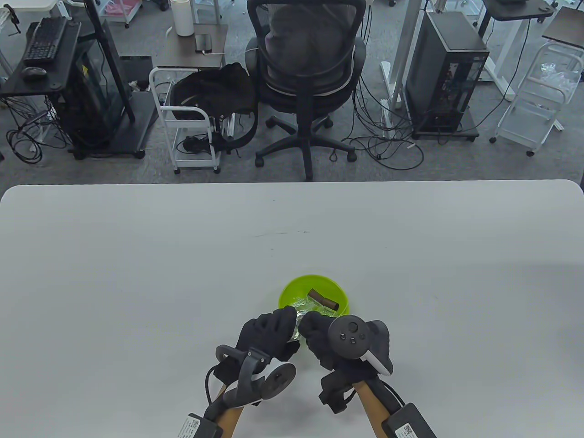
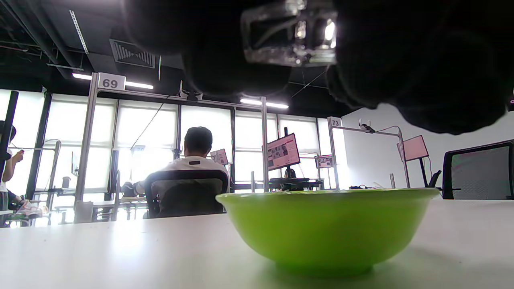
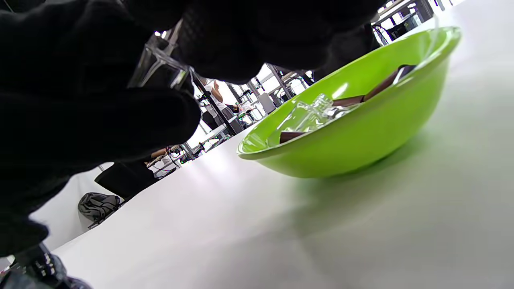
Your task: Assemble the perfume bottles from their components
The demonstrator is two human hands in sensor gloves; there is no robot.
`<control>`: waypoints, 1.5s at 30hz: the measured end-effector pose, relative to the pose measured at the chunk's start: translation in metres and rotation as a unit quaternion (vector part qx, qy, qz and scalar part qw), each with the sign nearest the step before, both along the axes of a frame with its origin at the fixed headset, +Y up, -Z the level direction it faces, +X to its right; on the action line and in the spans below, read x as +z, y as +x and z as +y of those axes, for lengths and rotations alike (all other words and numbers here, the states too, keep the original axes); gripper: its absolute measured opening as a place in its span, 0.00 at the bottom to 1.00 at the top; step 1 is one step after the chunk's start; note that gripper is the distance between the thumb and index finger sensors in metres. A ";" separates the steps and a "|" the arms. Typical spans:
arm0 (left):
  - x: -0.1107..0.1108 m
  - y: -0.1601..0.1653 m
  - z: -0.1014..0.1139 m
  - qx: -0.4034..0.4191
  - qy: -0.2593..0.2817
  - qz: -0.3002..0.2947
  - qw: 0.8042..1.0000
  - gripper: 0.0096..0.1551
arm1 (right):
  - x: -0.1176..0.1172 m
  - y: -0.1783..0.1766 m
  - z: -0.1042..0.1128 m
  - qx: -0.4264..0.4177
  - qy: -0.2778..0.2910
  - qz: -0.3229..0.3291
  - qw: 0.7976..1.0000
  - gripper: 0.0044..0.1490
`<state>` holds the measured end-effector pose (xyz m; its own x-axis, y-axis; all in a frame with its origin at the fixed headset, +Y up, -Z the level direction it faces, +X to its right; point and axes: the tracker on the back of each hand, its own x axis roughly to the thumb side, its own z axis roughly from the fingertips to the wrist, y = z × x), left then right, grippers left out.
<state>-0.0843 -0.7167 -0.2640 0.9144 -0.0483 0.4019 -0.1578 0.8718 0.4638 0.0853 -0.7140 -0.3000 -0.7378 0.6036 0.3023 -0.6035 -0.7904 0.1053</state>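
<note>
Early on: both hands [image 1: 301, 335] pinching one clear bottle [image 1: 297, 329] at bowl's [image 1: 292, 292] six o'clock, more parts [image 1: 324, 299] inside.

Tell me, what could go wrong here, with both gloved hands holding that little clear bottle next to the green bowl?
The clear bottle is held above the table between the left hand and right hand; smooth glass in thick gloves might slip and drop. The hands work close to the green bowl, so a stray knuckle could nudge it and jostle the brown cap and clear parts inside. The gloves also hide much of the bottle, so misaligning a part seems possible.
</note>
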 end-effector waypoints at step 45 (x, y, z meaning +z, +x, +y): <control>-0.016 -0.049 0.002 0.120 -0.067 0.059 0.989 0.45 | -0.026 -0.038 -0.016 0.337 -0.037 0.071 0.938 0.40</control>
<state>-0.1335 -0.7151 -0.2798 0.9339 0.2215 0.2806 -0.3188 0.8710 0.3738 0.0475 -0.7297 -0.3264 -0.9145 0.0385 0.4028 0.0544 -0.9747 0.2167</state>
